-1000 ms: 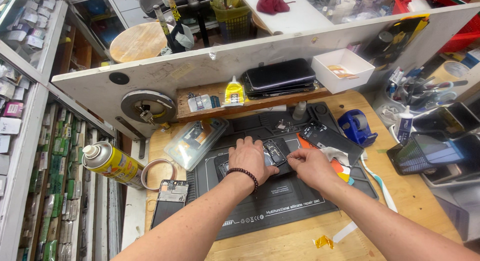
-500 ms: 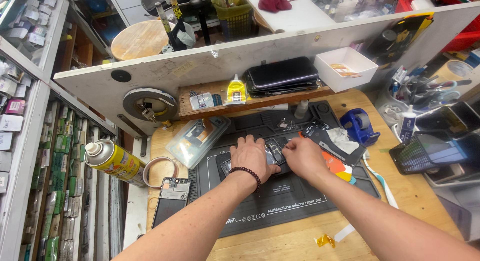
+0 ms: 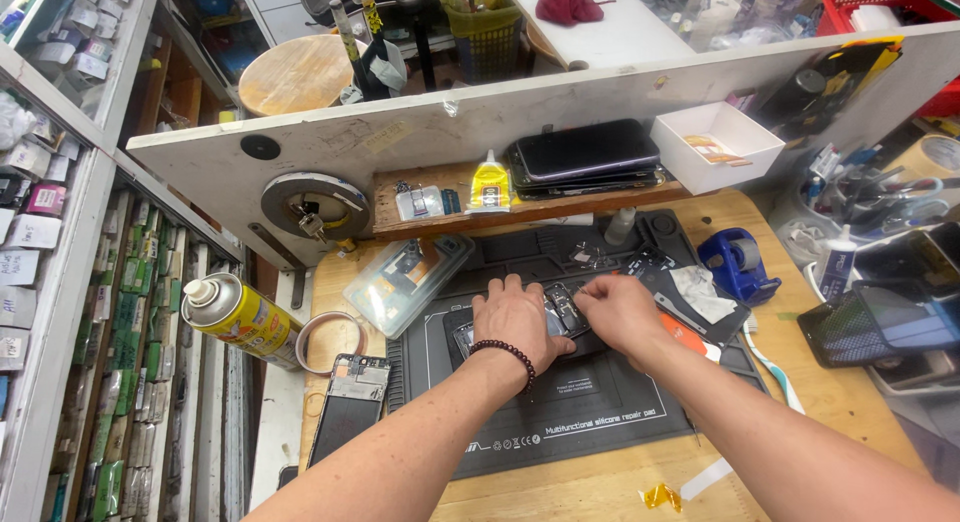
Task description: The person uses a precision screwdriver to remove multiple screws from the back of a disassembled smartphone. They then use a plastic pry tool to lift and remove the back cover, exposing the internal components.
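An opened phone point(image 3: 562, 310) with its inner parts showing lies on a dark silicone repair mat point(image 3: 580, 402) on a wooden bench. My left hand point(image 3: 515, 320), with a dark bead bracelet at the wrist, presses flat on the phone's left part. My right hand point(image 3: 622, 312) rests on the phone's right side, fingertips pinched over its middle; whether they grip a small part or tool is hidden. An orange flat tool point(image 3: 690, 334) lies under my right wrist.
A yellow spray can point(image 3: 235, 317), a tape ring point(image 3: 325, 342) and a bare phone frame point(image 3: 345, 407) lie left of the mat. A clear plastic case point(image 3: 420, 282), blue tape dispenser point(image 3: 735, 262), stacked phones point(image 3: 585, 157), glue tube point(image 3: 490, 182) and white box point(image 3: 715, 147) stand behind.
Both hands have shifted slightly up and closer together over the phone. The view has tilted a little; nothing else on the bench moved.
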Demonstrator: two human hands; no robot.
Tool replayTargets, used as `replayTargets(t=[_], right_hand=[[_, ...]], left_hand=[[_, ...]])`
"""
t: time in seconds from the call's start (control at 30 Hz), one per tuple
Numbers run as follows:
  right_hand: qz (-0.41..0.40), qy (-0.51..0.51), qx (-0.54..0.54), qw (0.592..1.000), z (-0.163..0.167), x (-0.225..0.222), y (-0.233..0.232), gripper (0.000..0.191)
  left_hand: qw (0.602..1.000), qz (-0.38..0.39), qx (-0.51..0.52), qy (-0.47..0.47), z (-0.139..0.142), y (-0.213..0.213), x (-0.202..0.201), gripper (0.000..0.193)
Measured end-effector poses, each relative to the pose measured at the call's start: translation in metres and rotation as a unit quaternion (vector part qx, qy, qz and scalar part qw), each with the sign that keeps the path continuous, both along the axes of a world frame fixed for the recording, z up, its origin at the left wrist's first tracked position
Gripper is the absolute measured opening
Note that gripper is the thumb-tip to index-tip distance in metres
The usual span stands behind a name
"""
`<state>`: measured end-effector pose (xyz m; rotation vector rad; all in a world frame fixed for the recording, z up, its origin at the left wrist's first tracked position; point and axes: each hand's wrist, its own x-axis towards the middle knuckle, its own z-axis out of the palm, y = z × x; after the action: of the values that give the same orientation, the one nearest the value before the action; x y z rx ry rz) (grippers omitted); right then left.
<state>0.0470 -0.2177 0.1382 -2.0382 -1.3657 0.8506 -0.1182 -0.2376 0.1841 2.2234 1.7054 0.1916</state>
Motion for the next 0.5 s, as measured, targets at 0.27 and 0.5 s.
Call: replayTargets(t=[0.27,0.5], right_hand=[[0.018,-0.059,0.022,0.998,-0.003,0.0,0.002,0.023],[0.076,-0.137,0.034,0.987,0.006,0.006,-0.011,0.025]], left_hand=[[1.0,0.0,-0.001,-0.01,-0.001,0.001,0.001,0.069],[1.0,0.0,0.006,-0.008,0.001,0.002,0.001,0.072]])
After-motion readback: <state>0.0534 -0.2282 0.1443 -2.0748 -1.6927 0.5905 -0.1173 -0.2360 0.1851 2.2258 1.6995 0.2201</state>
